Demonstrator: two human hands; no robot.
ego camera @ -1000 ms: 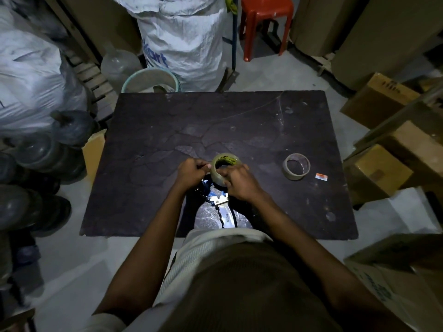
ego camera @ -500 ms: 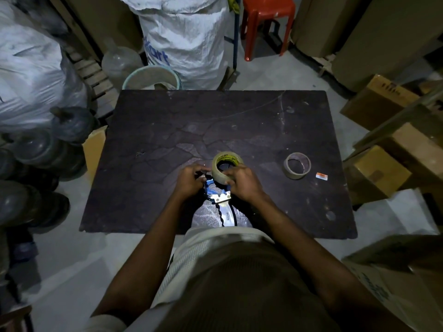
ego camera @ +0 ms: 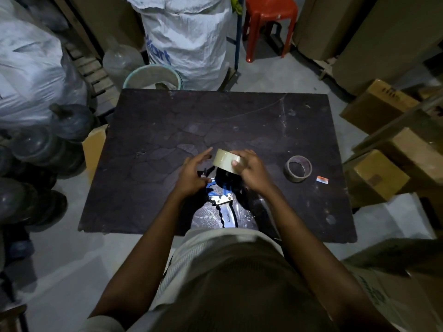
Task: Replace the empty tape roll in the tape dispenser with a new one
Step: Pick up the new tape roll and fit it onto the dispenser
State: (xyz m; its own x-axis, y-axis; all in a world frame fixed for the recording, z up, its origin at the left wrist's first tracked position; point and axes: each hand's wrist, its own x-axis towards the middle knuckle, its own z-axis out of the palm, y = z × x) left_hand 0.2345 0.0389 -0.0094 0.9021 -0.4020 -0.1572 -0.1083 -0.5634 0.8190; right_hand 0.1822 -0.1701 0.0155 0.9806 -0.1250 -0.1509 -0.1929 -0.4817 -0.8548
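A blue and silver tape dispenser (ego camera: 221, 200) lies on the dark table (ego camera: 263, 130) near its front edge, handle toward me. My right hand (ego camera: 249, 171) grips a new roll of tan tape (ego camera: 225, 160), held tilted just above the dispenser's front end. My left hand (ego camera: 194, 173) rests on the dispenser's left side, lower fingers pinching its black front part while the index finger stretches toward the roll. The empty tape roll (ego camera: 298, 168), a thin cardboard ring, lies flat on the table to the right.
A small orange and white label (ego camera: 322, 179) lies beside the empty ring. Cardboard boxes (ego camera: 378, 178) crowd the right side, dark jugs (ego camera: 36, 149) the left. A bucket (ego camera: 153, 76), white sack (ego camera: 187, 37) and red stool (ego camera: 271, 17) stand behind the table.
My right hand has lifted the new roll off the dispenser and tilted it so its outer face shows. My left hand's fingers have spread, the index finger now extended.
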